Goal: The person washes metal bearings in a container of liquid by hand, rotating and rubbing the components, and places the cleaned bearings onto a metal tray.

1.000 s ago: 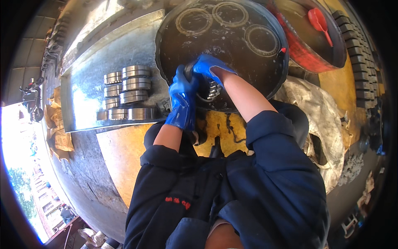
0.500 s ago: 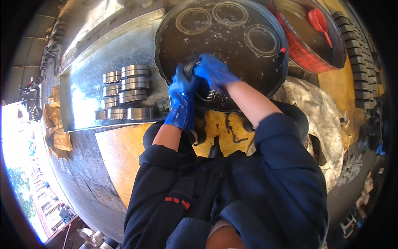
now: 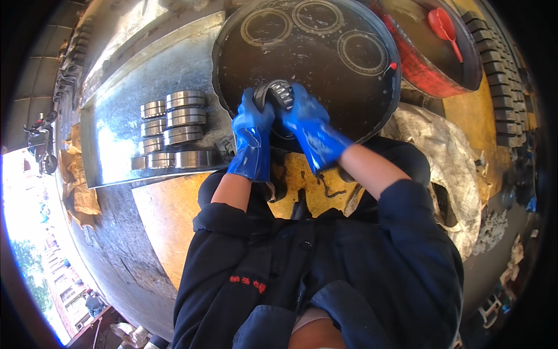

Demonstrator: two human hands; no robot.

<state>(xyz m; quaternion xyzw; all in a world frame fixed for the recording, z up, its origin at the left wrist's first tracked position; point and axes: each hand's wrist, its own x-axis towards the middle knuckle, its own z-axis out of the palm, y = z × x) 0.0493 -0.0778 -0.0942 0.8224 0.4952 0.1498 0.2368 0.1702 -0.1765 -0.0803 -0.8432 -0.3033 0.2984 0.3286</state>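
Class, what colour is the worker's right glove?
Blue; the right glove shows best in the head view.

Bearing (image 3: 282,93) over tub (image 3: 354,102), rings (image 3: 185,117) on tray (image 3: 110,134) at left, scoop (image 3: 442,24) in basin (image 3: 415,70) at right

I see blue gloves (image 3: 317,136), a dark bearing (image 3: 263,95) with silver rollers (image 3: 283,92), silver rings (image 3: 185,117), tan rings (image 3: 342,55), brown liquid (image 3: 302,55), a red scoop (image 3: 442,24), a black-mottled red tub (image 3: 412,64), and a navy jacket (image 3: 360,262) with red lettering (image 3: 259,285).
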